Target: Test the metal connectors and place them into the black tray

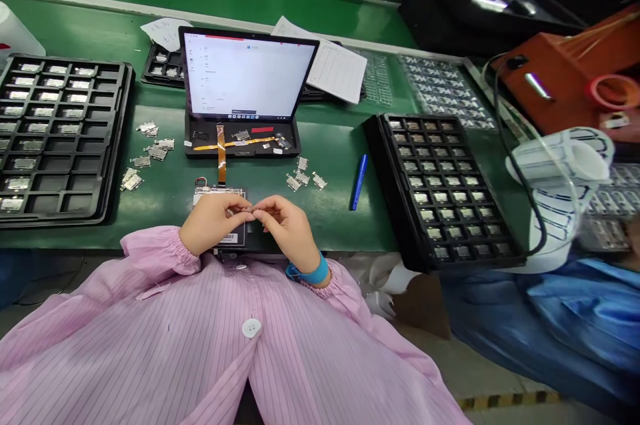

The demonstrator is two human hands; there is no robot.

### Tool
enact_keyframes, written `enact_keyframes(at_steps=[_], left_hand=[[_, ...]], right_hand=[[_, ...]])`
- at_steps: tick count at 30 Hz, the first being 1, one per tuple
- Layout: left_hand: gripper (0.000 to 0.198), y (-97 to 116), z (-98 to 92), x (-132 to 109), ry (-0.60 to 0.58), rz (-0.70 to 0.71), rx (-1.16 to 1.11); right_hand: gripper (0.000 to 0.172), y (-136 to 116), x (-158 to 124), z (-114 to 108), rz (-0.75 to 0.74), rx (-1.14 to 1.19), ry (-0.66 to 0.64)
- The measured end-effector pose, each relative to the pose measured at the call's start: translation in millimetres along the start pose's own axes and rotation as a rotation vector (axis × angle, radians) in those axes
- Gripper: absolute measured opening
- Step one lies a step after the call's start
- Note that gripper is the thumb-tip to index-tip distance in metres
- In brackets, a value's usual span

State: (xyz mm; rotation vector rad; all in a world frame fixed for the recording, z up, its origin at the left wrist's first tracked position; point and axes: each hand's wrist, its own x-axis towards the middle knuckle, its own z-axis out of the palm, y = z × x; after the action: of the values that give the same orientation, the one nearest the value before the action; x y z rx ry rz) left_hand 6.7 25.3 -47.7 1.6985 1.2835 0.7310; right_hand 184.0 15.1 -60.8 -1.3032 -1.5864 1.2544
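My left hand (218, 219) and my right hand (287, 225) meet with pinched fingertips near the bench's front edge. Whatever lies between the fingers is too small and covered to name. Below the left hand is a device with a circuit board and a black, labelled part (239, 237), half hidden by the hand. An orange ribbon cable (221, 155) runs from it up to a lit screen (245, 78) propped in a black tray (240, 153). Small metal parts (301, 178) lie loose right of the cable, with more metal parts (156, 150) on the left.
A black compartment tray (107, 165) of metal parts sits at left, another black tray (483, 211) at right. A blue pen (359, 182) lies between hands and right tray. Papers (340, 71) are behind the screen. A black cable (500, 105) loops by white rolls (555, 165).
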Motion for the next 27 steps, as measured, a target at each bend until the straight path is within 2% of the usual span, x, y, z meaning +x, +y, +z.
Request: enact_keyframes(at_steps=[5,7,9,11,13,15,17,19,21,23,27], left_hand=[[0.004,3,-2.2,-1,-0.022,-0.041,-0.043],[0.005,2,-4.0,0,0.021,-0.04,-0.025],[0.005,-2,-3.1,3,0.116,-0.006,0.026],[0.007,-7,2.9,7,0.157,0.111,0.144],[0.017,-12,12.7,12,0.102,0.291,0.325],[0.031,-15,21.5,14,0.029,0.423,0.499],[0.04,-15,23.3,14,0.025,0.45,0.606],[0.041,-13,15.1,10,0.084,0.398,0.651],[0.036,-11,-2.5,3,0.162,0.306,0.664],[0.031,-12,-26.2,-5,0.252,0.191,0.677],[0.029,-22,-74.8,-26,0.452,-0.078,0.839]], right_hand=[[0.013,2,-5,-14,-0.031,-0.152,-0.055],[0.013,5,-6,-25,-0.025,-0.173,0.016],[0.014,9,-6,-38,0.012,-0.132,0.154],[0.016,10,-7,-48,0.055,-0.017,0.264],[0.019,9,-8,-51,0.076,0.111,0.292],[0.022,6,-10,-46,0.101,0.23,0.255],[0.024,4,-13,-36,0.178,0.357,0.134],[0.026,5,-14,-27,0.281,0.47,-0.039],[0.026,9,-11,-24,0.342,0.524,-0.149],[0.025,15,-5,-28,0.332,0.526,-0.109],[0.022,26,14,-46,0.246,0.5,0.149]])
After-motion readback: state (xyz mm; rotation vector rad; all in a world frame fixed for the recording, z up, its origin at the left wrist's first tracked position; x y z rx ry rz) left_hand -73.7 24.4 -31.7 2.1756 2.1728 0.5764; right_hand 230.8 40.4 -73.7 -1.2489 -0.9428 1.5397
